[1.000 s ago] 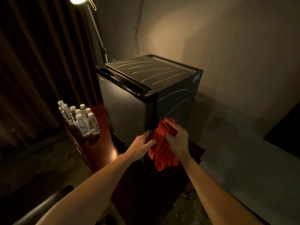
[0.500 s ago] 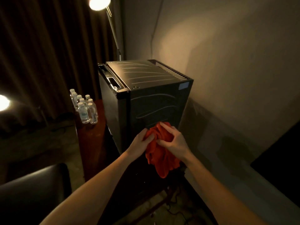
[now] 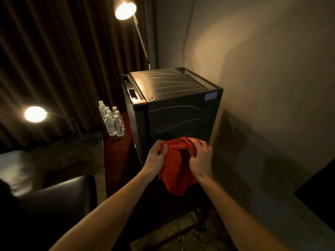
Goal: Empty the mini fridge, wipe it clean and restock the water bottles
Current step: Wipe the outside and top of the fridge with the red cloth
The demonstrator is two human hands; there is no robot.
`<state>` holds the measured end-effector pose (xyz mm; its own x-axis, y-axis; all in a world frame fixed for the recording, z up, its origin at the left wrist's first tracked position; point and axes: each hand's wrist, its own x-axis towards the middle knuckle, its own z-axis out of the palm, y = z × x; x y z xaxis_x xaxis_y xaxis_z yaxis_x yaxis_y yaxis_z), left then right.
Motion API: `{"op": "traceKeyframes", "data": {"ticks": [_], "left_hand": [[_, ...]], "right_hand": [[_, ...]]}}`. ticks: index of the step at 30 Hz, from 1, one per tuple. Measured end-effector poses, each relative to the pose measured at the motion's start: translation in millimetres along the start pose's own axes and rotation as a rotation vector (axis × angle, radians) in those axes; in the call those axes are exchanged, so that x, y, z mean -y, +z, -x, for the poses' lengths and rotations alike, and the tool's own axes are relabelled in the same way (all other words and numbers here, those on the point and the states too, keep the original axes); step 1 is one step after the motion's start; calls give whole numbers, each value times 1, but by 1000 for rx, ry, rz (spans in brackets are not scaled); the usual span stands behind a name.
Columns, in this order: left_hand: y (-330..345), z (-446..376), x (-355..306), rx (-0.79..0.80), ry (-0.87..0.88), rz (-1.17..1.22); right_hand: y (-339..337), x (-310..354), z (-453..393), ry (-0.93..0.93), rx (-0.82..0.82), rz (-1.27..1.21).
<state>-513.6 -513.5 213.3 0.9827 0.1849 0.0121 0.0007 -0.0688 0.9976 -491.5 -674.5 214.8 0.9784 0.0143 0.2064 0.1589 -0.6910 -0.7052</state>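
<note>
Dim room corner with brown curtains (image 3: 54,60) and two lit lamps.

Head view: a black mini fridge (image 3: 181,113) stands on a dark wooden table (image 3: 116,160) by the wall, its door shut. Water bottles (image 3: 112,120) cluster on the table just left of it. Left hand (image 3: 156,156) and right hand (image 3: 200,158) both have fingers curled round the top of a red cloth (image 3: 176,171), which hangs in front of the fridge's lower side.
</note>
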Motion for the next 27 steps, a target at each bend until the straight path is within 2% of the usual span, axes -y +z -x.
{"op": "traceKeyframes", "data": {"ticks": [2, 4, 6, 9, 12, 14, 17, 20, 22, 24, 27], "left_hand": [[8, -2, -3, -8, 38, -3], [14, -6, -4, -10, 43, 8], [17, -10, -3, 0, 19, 30], [9, -18, -4, -8, 20, 28], [-11, -28, -8, -19, 95, -29], [-24, -36, -8, -46, 160, -65], [-42, -50, -6, -121, 238, -109], [-63, -66, 5, -175, 266, -186], [-78, -75, 16, -145, 247, -286], [-92, -81, 29, -67, 220, -400], [-111, -89, 52, 99, 196, -583]], "right_hand": [[7, 7, -1, 158, -45, -191], [15, 14, 0, 233, 22, -446], [27, 15, 4, 224, 118, -664], [42, 10, 9, 88, 212, -771], [43, 11, -4, 55, 185, -748], [44, 15, -16, 7, 110, -633], [51, 27, -40, -98, -64, -539], [65, 42, -74, -172, -322, -533], [73, 59, -99, -167, -444, -549], [87, 79, -116, -200, -477, -486], [120, 97, -121, -458, -463, -220]]}}
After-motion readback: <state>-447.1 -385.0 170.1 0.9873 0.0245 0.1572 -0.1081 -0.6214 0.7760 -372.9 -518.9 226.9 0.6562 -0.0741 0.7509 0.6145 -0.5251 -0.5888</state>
